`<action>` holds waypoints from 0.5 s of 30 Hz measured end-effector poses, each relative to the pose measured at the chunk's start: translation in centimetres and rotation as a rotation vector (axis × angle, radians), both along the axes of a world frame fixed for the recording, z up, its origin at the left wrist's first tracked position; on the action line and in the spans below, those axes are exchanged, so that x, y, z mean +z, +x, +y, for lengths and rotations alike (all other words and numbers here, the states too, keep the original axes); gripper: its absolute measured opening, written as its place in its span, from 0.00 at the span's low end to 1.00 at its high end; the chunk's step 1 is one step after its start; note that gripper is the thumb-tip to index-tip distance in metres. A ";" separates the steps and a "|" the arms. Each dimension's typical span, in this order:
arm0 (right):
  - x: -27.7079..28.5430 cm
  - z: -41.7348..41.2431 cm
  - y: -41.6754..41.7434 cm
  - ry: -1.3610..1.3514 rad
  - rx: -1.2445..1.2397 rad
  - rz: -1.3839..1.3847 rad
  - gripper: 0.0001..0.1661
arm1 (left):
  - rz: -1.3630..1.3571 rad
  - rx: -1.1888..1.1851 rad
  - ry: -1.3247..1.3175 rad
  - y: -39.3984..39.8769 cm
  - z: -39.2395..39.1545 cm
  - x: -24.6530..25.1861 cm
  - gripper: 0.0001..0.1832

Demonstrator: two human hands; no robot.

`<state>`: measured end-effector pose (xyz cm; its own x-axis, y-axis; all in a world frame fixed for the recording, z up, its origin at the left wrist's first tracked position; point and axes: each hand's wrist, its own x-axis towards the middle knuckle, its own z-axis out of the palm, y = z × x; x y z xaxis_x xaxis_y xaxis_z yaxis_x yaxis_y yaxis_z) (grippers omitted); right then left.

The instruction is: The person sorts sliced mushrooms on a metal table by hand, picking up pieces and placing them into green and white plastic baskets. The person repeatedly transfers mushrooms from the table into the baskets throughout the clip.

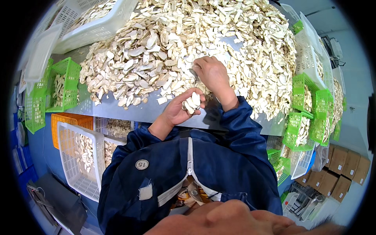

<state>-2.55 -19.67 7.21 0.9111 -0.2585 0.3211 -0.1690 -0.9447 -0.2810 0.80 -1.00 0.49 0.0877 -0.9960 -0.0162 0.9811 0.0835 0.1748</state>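
A wide heap of pale, dried-looking slices (pixel 141 58) covers much of a metal table (pixel 129 113). Near the table's front edge my left hand (pixel 183 108) is cupped around several whitish slices (pixel 192 103), its fingers curled about them. Farther forward and to the right, my right hand (pixel 212 73) reaches down onto the heap with bent fingers, palm downward. Its fingertips touch or nearly touch the slices; whether they pinch one cannot be told.
At the left stand a white perforated crate (pixel 88 32), green baskets (pixel 70 85) and an orange crate (pixel 72 117). A white crate with slices (pixel 98 164) sits below the table's left edge. Green baskets (pixel 296 129) line the right side, with cardboard boxes (pixel 337 160) beyond.
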 end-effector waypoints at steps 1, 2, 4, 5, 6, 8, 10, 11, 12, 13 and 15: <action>-0.3 0.1 0.3 -0.022 0.000 -0.002 0.07 | -0.012 0.006 0.001 0.0 0.1 0.0 0.19; -0.9 0.0 0.3 0.031 0.009 -0.066 0.07 | -0.025 0.011 0.001 0.0 0.2 0.0 0.19; -0.5 -0.1 -0.3 0.266 -0.059 0.042 0.08 | -0.034 0.011 0.010 0.0 0.4 0.1 0.19; -0.1 -0.2 -0.9 0.382 -0.095 0.098 0.09 | -0.039 0.010 0.014 -0.1 0.5 0.1 0.19; 1.0 -0.1 -1.6 0.502 -0.143 0.125 0.09 | -0.016 0.018 0.007 -0.2 0.4 -0.1 0.21; 1.2 -1.4 -2.8 0.727 -0.066 0.143 0.10 | 0.048 0.005 -0.043 -0.1 0.0 -0.1 0.24; 2.2 -2.4 -4.1 1.022 0.072 0.220 0.10 | 0.072 0.003 -0.033 -0.1 -0.2 0.6 0.27; 2.3 -2.4 -4.0 0.990 0.085 0.230 0.11 | 0.063 0.014 0.001 0.0 -0.2 1.1 0.28; 2.6 -2.2 -3.9 0.958 0.097 0.235 0.11 | 0.052 0.021 0.036 0.0 -0.3 1.5 0.29; 3.2 -1.6 -3.2 0.928 0.119 0.242 0.12 | 0.072 0.025 0.022 0.0 -0.2 1.1 0.29; 3.2 -1.1 -1.5 0.628 0.087 0.168 0.16 | 0.114 0.022 -0.012 0.0 -0.3 0.1 0.30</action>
